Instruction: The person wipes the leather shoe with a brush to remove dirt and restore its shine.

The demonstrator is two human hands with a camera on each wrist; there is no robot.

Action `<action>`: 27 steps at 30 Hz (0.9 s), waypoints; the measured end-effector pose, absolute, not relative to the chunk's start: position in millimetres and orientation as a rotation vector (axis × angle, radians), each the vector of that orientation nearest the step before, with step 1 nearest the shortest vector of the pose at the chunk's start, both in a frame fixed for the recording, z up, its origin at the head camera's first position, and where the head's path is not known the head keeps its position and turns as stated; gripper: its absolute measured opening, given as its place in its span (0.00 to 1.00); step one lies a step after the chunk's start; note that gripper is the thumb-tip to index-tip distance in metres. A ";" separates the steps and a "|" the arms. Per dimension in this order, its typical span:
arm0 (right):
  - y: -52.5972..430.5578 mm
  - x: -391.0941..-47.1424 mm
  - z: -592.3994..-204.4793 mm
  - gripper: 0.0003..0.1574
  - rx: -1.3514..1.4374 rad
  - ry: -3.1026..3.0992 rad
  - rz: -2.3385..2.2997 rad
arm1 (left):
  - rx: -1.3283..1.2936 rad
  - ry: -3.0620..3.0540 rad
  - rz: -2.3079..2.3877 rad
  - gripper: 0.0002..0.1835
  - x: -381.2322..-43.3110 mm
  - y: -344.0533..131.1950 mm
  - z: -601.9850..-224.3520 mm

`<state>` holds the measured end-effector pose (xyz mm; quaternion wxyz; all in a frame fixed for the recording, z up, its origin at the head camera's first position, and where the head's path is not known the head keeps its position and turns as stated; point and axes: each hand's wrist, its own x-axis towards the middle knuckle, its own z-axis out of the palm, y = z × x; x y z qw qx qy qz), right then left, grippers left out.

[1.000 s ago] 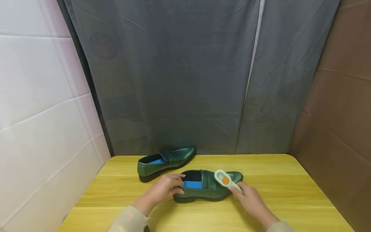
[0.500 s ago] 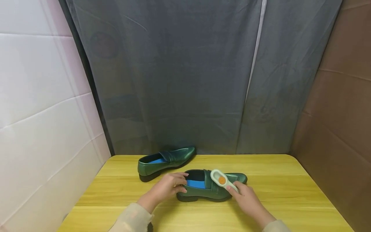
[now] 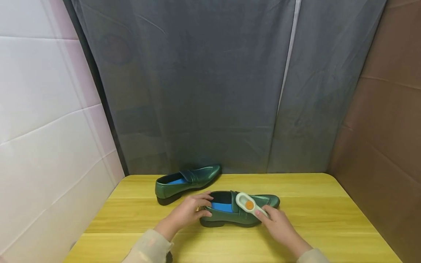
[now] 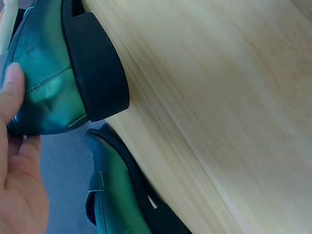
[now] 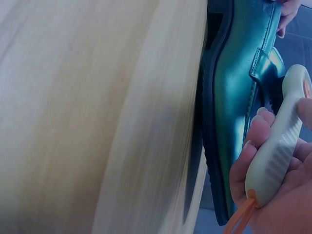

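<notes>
A green leather loafer (image 3: pixel 230 218) with a blue insole stands on the table, toe to the right. My left hand (image 3: pixel 190 211) grips its heel end, thumb on the outer side, as the left wrist view shows with the heel counter (image 4: pixel 48 92). My right hand (image 3: pixel 277 224) holds a pale shoe brush (image 3: pixel 245 202) by its handle, over the loafer's strap and vamp. In the right wrist view, the brush (image 5: pixel 278 141) has dark bristles against the upper, and an orange cord (image 5: pixel 242 213) hangs from its handle end.
A matching green loafer (image 3: pixel 181 188) stands behind and to the left, near the table's back edge. The yellow wood table (image 3: pixel 315 219) ends at a grey curtain (image 3: pixel 204 91), with a white panel (image 3: pixel 49 128) left and a brown one (image 3: pixel 385 109) right.
The brush in my right hand has moved left along the loafer's vamp toward the opening. The held loafer and my left hand have shifted slightly to the right.
</notes>
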<state>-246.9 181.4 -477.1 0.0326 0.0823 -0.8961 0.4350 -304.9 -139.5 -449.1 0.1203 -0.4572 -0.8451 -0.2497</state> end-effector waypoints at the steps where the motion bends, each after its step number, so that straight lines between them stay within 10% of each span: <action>1: 180.9 -246.7 -476.8 0.23 0.263 -2.762 1.329 | -1.308 -2.497 -0.735 0.12 -304.2 -139.9 -449.0; 27: 122.3 -245.9 -472.2 0.20 0.675 -2.768 0.784 | -0.945 -2.680 -0.866 0.07 -311.2 -127.4 -436.0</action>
